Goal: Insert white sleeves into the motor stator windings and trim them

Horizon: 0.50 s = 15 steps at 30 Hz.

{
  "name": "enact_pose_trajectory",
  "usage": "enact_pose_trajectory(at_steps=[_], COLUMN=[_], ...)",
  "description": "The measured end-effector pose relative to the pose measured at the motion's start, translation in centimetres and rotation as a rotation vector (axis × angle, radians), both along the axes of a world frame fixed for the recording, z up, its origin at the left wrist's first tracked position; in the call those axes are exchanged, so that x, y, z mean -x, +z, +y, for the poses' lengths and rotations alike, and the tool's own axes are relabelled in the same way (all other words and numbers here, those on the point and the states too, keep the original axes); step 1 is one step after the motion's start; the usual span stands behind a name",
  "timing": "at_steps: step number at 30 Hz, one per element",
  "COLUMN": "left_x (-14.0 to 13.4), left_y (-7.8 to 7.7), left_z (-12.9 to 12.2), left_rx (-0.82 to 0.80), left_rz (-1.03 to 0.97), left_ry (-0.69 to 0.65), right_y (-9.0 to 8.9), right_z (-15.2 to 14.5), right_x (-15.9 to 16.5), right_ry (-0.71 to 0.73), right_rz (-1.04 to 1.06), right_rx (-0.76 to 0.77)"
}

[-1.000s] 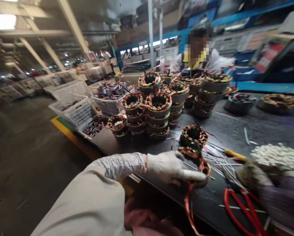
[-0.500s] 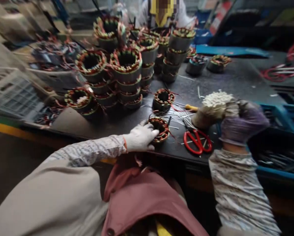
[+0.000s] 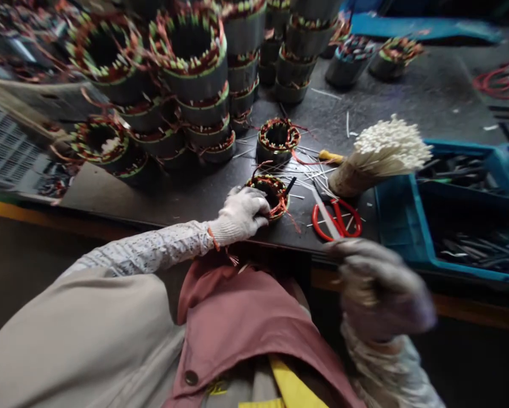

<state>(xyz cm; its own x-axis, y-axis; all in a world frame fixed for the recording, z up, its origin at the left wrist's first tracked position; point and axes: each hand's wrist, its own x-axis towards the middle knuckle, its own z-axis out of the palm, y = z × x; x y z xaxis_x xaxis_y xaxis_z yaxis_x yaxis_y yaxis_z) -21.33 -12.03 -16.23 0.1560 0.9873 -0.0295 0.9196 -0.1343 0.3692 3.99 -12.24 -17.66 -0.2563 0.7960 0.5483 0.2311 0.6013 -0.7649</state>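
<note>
My left hand (image 3: 242, 214), in a white knit glove, grips the near left rim of a small motor stator (image 3: 283, 211) with copper windings, reddish leads and a black sleeve. The stator sits at the bench's front edge. My right hand (image 3: 377, 277), gloved and blurred by motion, is closed at the front of the bench. From its fingertips a thin white tube (image 3: 327, 218) points up and away, across red-handled scissors (image 3: 351, 218). Behind the scissors stands a wrapped bundle of white tubes (image 3: 377, 156). Another small stator (image 3: 276, 141) stands just behind the held one.
Stacks of wound stators (image 3: 195, 79) rise at the back left. Loose white tubes and a yellow handle (image 3: 330, 156) lie mid-bench. Blue bins (image 3: 424, 226) with dark pieces are at right. A grey plastic crate (image 3: 8, 147) is at far left.
My right hand has left the tube bundle and come toward me with one white tube. My left hand stays on the stator. The view has tilted down.
</note>
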Motion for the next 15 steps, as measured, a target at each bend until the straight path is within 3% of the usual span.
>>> enact_pose_trajectory(at_steps=[3,6,11,15], left_x=[0.2,1.2,2.1,1.7], left_y=[0.1,0.2,-0.8,-1.2], left_z=[-0.2,-0.1,0.9,1.3], left_rx=[-0.012,-0.052,-0.057,-0.093], left_rz=[0.109,0.196,0.158,0.137], left_ry=[-0.095,-0.185,-0.262,-0.269], right_y=[-1.8,-3.0,-4.8,-5.2], right_z=[-4.0,-6.1,-6.6,-6.1], right_x=[1.1,1.4,1.8,2.4], right_ry=[0.125,0.210,0.303,0.266], right_rz=[-0.002,0.031,0.024,0.019], right_rx=[0.048,0.087,0.117,0.083])
